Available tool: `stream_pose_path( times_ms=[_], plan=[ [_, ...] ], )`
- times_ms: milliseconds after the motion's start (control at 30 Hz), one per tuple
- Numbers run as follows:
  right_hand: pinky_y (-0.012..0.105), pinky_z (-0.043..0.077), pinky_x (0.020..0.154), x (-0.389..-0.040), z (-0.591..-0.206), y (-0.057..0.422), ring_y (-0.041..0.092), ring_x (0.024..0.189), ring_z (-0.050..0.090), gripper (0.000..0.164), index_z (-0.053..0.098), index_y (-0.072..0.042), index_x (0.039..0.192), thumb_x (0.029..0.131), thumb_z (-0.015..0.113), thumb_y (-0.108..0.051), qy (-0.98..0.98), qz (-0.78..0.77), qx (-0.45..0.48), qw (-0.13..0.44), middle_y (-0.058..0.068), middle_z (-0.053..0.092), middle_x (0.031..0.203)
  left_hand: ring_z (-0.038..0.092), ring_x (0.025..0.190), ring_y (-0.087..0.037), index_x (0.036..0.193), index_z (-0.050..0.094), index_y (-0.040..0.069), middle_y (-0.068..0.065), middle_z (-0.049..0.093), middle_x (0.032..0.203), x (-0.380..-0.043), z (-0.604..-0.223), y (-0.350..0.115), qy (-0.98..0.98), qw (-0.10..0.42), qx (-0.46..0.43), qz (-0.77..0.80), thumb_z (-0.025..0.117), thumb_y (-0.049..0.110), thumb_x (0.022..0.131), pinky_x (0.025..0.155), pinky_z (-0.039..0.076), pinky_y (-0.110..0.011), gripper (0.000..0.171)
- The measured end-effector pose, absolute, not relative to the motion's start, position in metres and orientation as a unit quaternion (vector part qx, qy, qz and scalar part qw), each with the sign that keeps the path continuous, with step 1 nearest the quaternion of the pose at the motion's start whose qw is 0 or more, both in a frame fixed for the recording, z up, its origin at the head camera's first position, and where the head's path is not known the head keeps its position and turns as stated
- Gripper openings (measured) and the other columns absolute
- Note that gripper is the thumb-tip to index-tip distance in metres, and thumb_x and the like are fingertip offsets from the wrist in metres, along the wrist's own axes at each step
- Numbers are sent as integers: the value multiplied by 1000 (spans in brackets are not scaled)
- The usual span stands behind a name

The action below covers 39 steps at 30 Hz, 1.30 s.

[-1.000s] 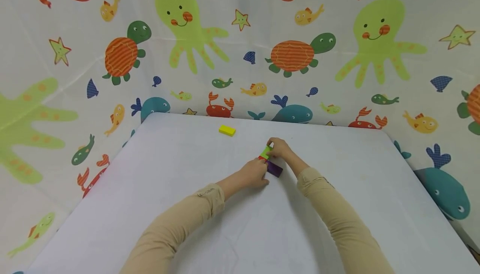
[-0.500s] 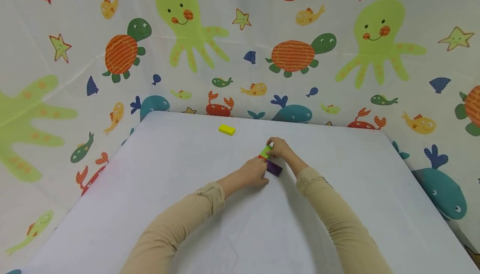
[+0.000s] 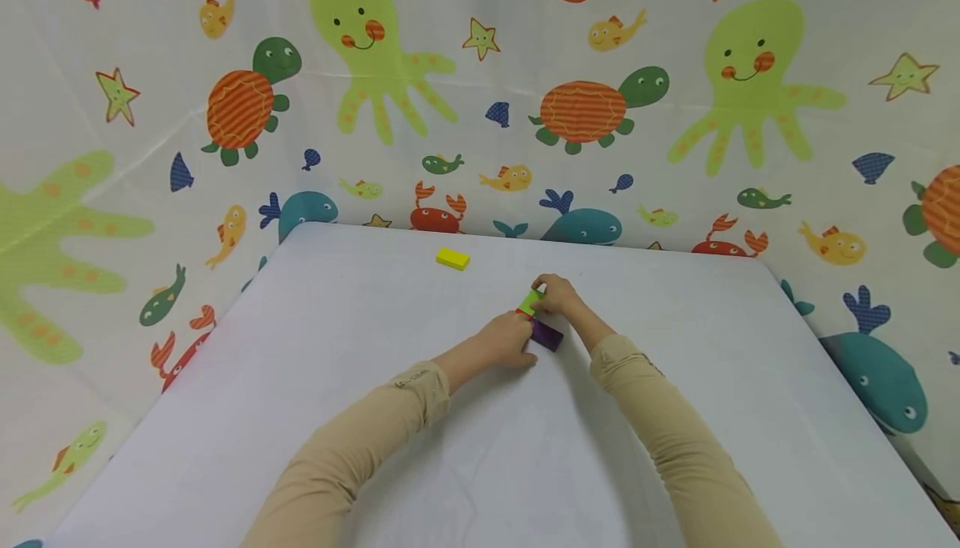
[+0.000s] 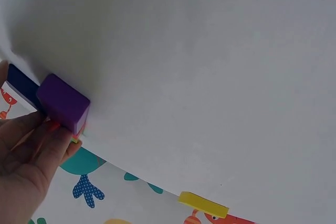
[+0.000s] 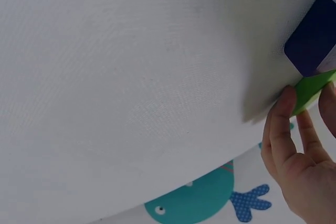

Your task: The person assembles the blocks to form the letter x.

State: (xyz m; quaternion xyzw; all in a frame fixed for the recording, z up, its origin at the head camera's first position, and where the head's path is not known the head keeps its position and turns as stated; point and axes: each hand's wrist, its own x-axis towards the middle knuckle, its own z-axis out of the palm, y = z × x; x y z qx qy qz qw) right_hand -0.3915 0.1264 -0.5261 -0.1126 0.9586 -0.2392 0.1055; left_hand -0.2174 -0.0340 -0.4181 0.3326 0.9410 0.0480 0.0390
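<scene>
My right hand (image 3: 557,294) pinches a light green block (image 5: 311,90) between thumb and fingers. Close on its left, my left hand (image 3: 506,341) holds a red block (image 3: 522,313), mostly hidden under the fingers. A purple block (image 4: 64,100) sits right against the left fingertips in the left wrist view. Beside it, a dark blue block (image 4: 23,85) shows partly. From the right wrist, the dark blue block (image 5: 313,36) meets the green one at a corner. The blocks form one tight cluster on the white table.
A yellow block (image 3: 453,258) lies alone near the back edge of the white table (image 3: 360,323), left of the hands. Behind the table hangs a cloth (image 3: 465,72) printed with sea animals.
Both hands keep their places on the clustered blocks. Only a slight shift of the head view shows; the yellow block stays put.
</scene>
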Motion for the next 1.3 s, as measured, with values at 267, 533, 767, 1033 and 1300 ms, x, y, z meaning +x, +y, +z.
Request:
stream_pose_path(
  times_ms=[267,533,767,1033,1300],
  plan=[
    [32,51,71,-419,-560,142,22,86,60,61,61,-18,122,70,80,-44,952,-258,-135,95,12,64,106,57,74,-16,76,62,3,-6,66,78,-220,-414,-33,942,50,327,60,72,34,81,77,52,-30,33],
    [28,54,61,-459,-615,160,17,73,64,77,58,-19,123,59,84,-52,928,-345,-84,110,15,63,107,47,65,-12,74,59,5,0,56,67,-223,-416,-32,943,44,325,63,71,36,81,65,46,-26,34],
    [32,58,65,-409,-562,155,22,71,68,65,51,-9,132,76,79,-26,884,-438,-53,154,21,62,112,44,64,-10,79,61,5,1,53,67,-225,-415,-34,943,61,315,84,71,35,82,62,41,-24,33],
    [28,55,55,-382,-549,159,18,62,65,59,52,-6,129,80,73,-30,894,-426,-94,104,26,58,110,43,67,-10,83,63,4,1,54,71,-229,-414,-39,940,77,311,117,68,31,86,63,36,-21,28],
    [34,58,63,-305,-459,143,32,74,67,42,55,1,124,86,65,-13,908,-405,-81,72,32,57,113,40,67,-10,80,62,6,4,48,68,-233,-419,-41,938,77,307,144,66,29,88,60,30,-20,24]
  ],
)
